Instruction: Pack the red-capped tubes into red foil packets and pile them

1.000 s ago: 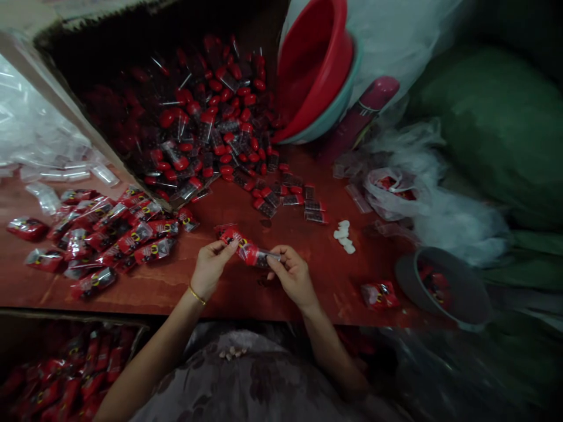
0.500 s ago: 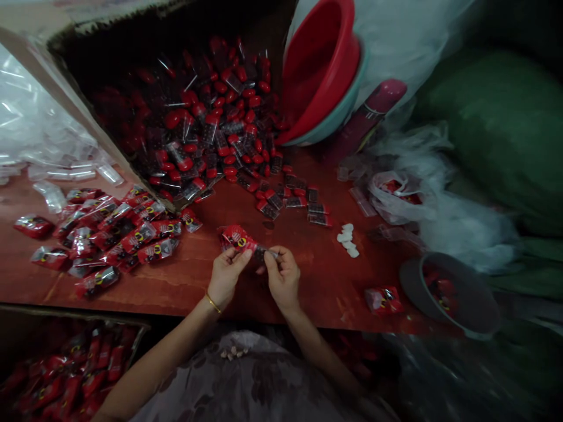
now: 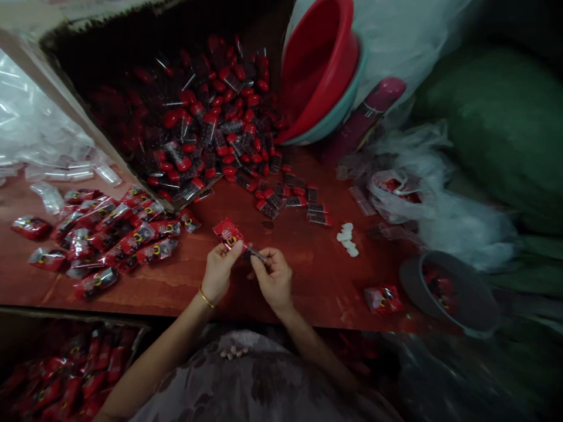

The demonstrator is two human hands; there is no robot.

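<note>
My left hand [image 3: 219,272] pinches a small red printed packet [image 3: 228,233] by its lower edge, just above the red-brown table [image 3: 308,275]. My right hand [image 3: 271,278] is closed beside it, its fingertips pinching a small dark clear-wrapped piece [image 3: 255,253] at the packet's open end. Both hands almost touch each other near the table's front edge. A gold bangle circles my left wrist.
A cardboard box [image 3: 61,99] spills red-capped clear pieces [image 3: 220,129] at the back. Filled red packets [image 3: 109,234] lie at left, more in a box [image 3: 65,369] below. Stacked red and teal basins [image 3: 321,76], white tablets [image 3: 347,239], a grey bowl [image 3: 448,290] and plastic bags [image 3: 422,199] lie right.
The hands have come closer together. The dark piece has gone further into the red packet, which now stands more upright in my left hand.
</note>
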